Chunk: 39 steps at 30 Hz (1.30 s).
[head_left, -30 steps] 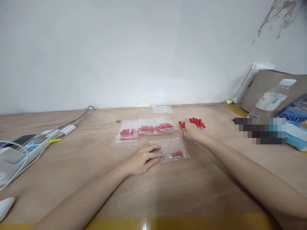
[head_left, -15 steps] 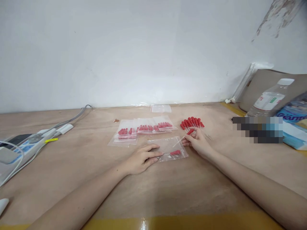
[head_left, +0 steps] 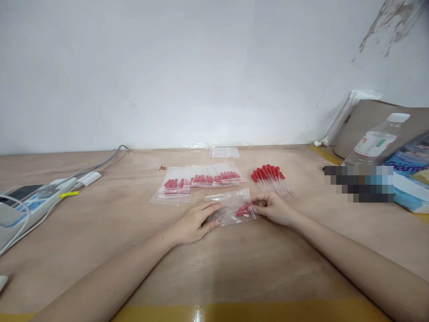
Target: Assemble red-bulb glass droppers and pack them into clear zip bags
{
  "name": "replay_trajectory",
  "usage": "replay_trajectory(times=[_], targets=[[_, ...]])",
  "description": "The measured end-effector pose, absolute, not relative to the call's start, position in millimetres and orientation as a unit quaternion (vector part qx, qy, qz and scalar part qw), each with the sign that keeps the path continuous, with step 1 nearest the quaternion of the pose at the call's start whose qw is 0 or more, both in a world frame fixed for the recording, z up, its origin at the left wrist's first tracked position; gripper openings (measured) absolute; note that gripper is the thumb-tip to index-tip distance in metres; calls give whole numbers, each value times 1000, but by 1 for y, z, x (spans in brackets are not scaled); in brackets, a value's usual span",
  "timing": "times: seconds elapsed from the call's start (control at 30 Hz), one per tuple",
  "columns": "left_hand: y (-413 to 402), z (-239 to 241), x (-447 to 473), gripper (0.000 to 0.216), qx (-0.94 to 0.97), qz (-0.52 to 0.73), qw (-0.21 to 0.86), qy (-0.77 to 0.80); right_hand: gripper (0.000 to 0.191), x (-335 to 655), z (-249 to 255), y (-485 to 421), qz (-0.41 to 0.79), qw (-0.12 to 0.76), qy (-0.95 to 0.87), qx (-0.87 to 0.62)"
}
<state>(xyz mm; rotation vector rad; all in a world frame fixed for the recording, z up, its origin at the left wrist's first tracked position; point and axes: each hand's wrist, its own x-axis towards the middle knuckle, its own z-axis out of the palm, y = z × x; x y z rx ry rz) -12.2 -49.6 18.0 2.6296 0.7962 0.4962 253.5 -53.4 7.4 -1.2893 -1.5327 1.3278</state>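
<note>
A clear zip bag (head_left: 231,203) lies on the table between my hands, its mouth toward the right. My left hand (head_left: 196,223) rests on the bag's left end, fingers stretched out and apart. My right hand (head_left: 275,209) pinches at the bag's mouth, at the end of a red-topped dropper (head_left: 245,207). That dropper is inside the bag, beside another red-topped one (head_left: 240,213); their thin clear tubes hardly show. Just beyond my right hand lies a fanned group of red-topped droppers (head_left: 268,172), clear tubes pointing toward me.
Filled zip bags (head_left: 201,179) overlap in a row beyond my left hand. A flat zip bag (head_left: 224,152) lies near the wall. A power strip (head_left: 36,208) with cables is at left. At right stand a plastic bottle (head_left: 373,143) and a blue packet (head_left: 412,190).
My right hand has moved left and slightly down to the bag's mouth, carrying its dropper into the bag. Two red tops now show inside. The left hand has stayed nearly in place.
</note>
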Motion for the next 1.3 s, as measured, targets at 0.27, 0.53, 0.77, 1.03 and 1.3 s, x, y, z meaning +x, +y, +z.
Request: replay_trajectory(times=[0.27,0.53,0.77,1.03,1.3], targets=[[-49,16,-13,40,928,178,172,277,49,262,10,-53,541,297,-623,-481],[-46,14,-15,36,928,161,179,284,16,281,8,-22,32,303,-742,-597],[-46,14,-15,36,930,147,177,286,19,263,19,0,16,138,-701,-699],[-48,15,-15,36,930,155,174,284,18,261,33,-11,96,202,-691,-688],[-47,15,-15,36,928,159,185,283,71,267,6,-33,390,496,-541,-556]])
